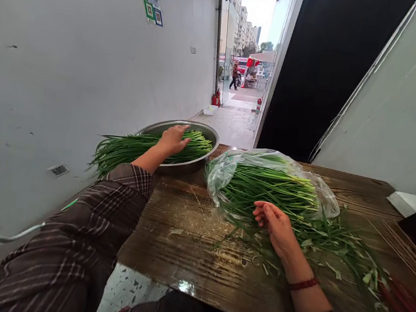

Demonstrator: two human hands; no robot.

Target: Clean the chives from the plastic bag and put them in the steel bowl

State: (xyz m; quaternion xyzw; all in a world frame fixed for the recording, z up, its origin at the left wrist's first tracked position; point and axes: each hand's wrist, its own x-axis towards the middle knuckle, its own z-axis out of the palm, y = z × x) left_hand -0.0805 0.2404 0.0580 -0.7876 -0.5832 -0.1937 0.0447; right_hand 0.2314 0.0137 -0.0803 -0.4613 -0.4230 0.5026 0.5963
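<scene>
My left hand (pixel 173 140) rests over the garlic chives (pixel 127 147) heaped in a wide metal basin (pixel 216 137), its thumb and fingers spread apart. The long green leaves hang over the basin's left rim, with the pale stem ends to the right. My right hand (pixel 275 225) is at the near side of a clear plastic bag (pixel 221 176) with more garlic chives (pixel 273 188) lying in it. Its fingers are curled in toward the thumb. Whether anything small is between them is hidden.
Loose leaves and trimmings (pixel 335 241) lie on the dark wooden table (pixel 186 256). Thin sticks (pixel 403 250) and a white container (pixel 410 204) are at the right. A white wall (pixel 67 79) stands on the left. Beyond the table, a glass door (pixel 229 45) shows the street and a person walking.
</scene>
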